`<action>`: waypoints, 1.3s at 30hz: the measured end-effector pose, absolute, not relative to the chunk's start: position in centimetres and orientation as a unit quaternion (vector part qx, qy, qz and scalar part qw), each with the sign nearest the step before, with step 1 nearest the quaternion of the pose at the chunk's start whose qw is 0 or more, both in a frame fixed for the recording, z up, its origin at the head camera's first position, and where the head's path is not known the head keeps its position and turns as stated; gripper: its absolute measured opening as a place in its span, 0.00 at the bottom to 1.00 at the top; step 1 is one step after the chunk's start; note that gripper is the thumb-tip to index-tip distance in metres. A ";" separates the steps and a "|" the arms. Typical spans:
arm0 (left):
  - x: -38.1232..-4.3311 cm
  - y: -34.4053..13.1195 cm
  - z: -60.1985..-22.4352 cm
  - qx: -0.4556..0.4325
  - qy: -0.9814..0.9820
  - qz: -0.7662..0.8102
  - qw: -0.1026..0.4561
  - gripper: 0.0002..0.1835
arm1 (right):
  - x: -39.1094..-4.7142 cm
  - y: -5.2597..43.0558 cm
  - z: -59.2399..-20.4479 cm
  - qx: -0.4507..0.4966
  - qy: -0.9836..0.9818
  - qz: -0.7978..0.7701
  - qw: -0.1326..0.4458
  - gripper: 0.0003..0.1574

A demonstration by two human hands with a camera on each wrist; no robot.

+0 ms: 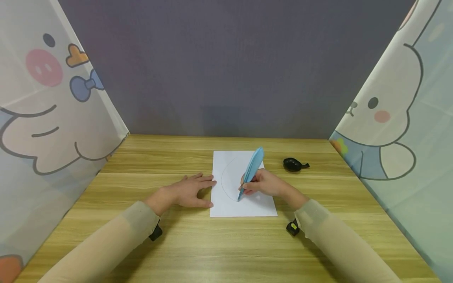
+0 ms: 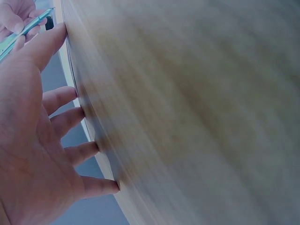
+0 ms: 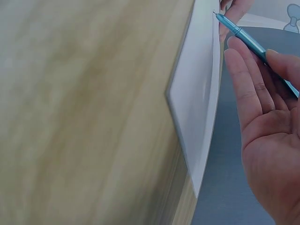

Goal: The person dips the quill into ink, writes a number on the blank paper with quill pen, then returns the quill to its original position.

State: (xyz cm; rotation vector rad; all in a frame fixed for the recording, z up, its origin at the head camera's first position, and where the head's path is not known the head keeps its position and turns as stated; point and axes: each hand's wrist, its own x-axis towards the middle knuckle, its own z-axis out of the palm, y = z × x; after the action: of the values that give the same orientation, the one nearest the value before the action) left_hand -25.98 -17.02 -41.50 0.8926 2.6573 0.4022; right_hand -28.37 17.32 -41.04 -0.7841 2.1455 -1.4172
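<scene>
A white sheet of paper [image 1: 226, 208] lies on the wooden table, with a thin curved line drawn on its left half. My right hand [image 1: 263, 183] pinches a blue feather-shaped pen [image 1: 253, 165] between thumb and fingers. The pen's tip meets the paper at the lower end of the curve, and its feather top leans up and to the right. In the right wrist view the pen [image 3: 248, 41] shows a slim point. My left hand [image 1: 192, 191] rests with fingers spread, its fingertips at the paper's left edge.
A small black oval object with a short tail [image 1: 293, 164] sits on the table [image 1: 170, 157] right of the paper. A dark grey panel [image 1: 226, 70] stands along the back. Cartoon-printed sheets hang at the left [image 1: 63, 118] and right [image 1: 389, 118].
</scene>
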 end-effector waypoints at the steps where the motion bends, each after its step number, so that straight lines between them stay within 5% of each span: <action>1: -26.0 -17.0 -41.5 0.311 0.927 0.140 0.155 0.47 | -28.3 17.4 -41.0 -0.284 0.777 -0.514 0.226 0.16; 39: -25.8 -17.0 -41.5 0.309 0.927 0.140 0.161 0.47 | -28.5 23.0 -41.3 -0.266 0.775 -0.530 0.219 0.16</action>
State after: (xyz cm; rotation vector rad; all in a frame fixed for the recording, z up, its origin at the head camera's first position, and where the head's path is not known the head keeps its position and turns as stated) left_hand -25.84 -16.96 -41.45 0.8823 2.6473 0.3987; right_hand -28.47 23.03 -41.33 -0.7374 2.1435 -1.4666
